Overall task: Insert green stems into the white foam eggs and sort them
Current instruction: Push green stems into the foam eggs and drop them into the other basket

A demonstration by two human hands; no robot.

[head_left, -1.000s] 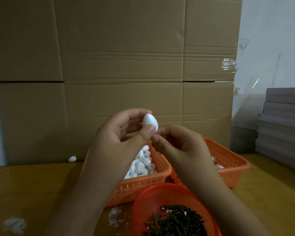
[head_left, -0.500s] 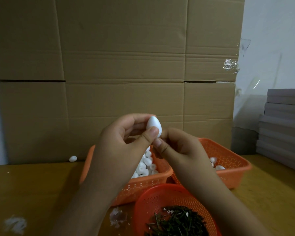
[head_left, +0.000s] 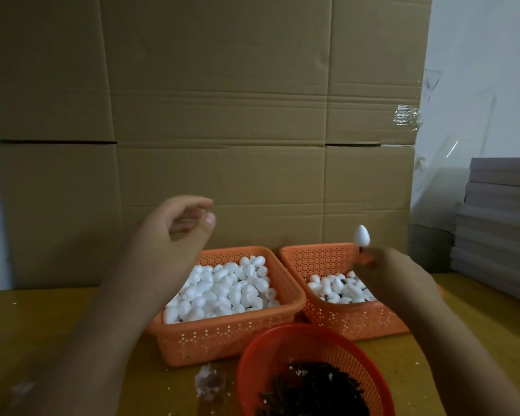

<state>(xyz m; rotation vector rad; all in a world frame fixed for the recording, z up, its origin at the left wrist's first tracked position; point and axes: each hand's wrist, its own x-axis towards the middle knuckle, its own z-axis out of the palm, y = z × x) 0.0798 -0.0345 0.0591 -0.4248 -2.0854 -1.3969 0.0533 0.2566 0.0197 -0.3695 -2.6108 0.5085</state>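
A smooth white foam egg [head_left: 362, 235] stands upright above the right hand [head_left: 398, 276], whose fingertips pinch just beneath it over the right perforated orange basket [head_left: 347, 321], part-filled with eggs. The left hand [head_left: 170, 232] hovers loosely curled, holding nothing, above the fuller left basket [head_left: 222, 340]. A round mesh bowl [head_left: 264, 358] of dark green stems [head_left: 312, 391] sits nearest on the yellowish table [head_left: 42, 340], corrugated cardboard boxes [head_left: 222, 115] behind.
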